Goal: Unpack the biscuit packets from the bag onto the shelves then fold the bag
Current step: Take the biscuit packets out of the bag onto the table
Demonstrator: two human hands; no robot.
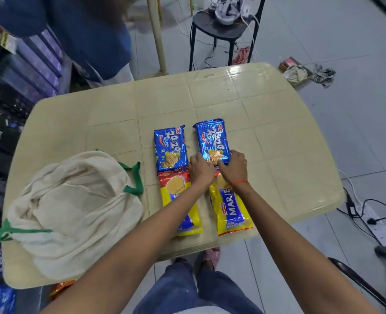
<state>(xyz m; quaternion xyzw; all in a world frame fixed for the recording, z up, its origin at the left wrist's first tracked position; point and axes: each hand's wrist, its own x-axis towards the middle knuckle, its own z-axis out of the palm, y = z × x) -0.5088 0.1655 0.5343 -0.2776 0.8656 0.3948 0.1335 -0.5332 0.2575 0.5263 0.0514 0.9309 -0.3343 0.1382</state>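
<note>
Gripping the near end of one 20-20 Butter packet, left hand and right hand stood mid-task: four packets lay unshelved on the table, cloth bag unfolded.

On the desk the bag lies at the left. To its right lie four packets in two rows: the far left packet beside the far right packet, and before them the near left packet and the near right packet. A stool stands behind the desk.
</note>
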